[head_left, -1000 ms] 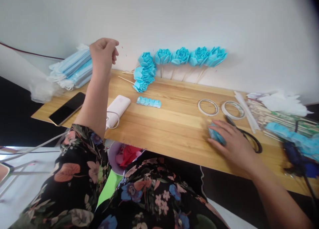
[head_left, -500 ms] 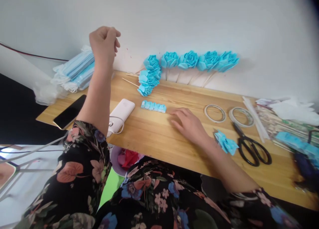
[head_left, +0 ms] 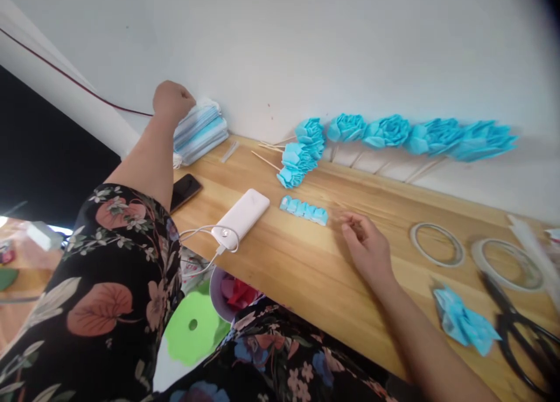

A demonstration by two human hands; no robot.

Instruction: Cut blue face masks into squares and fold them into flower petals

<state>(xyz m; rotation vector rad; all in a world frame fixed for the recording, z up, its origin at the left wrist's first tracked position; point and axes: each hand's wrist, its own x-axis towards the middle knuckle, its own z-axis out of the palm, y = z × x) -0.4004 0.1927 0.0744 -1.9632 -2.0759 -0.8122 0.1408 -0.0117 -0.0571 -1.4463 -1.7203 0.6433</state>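
Observation:
My left hand [head_left: 173, 101] is curled over the back left corner of the table, at the stack of blue and white face masks [head_left: 201, 130]. Its fingertips face away, so what they hold, if anything, is hidden. My right hand [head_left: 370, 247] rests on the wooden table [head_left: 280, 262], fingers loosely bent and apart, holding nothing visible. Just left of it lies a short row of small folded light-blue pieces [head_left: 303, 210]. A crumpled blue piece [head_left: 466, 320] lies by my right forearm.
Blue paper-like flowers on sticks [head_left: 387, 132] line the wall. A white power bank [head_left: 242, 215] with a cable and a phone [head_left: 186, 191] lie left. Tape rolls [head_left: 437, 244] and black scissors [head_left: 510, 317] are right. A bin [head_left: 219, 300] and green stool [head_left: 192, 326] stand below.
My left hand has come down from the air to the face masks. My right hand stays by the row of blue pieces, its fingers more bent. The view has turned left.

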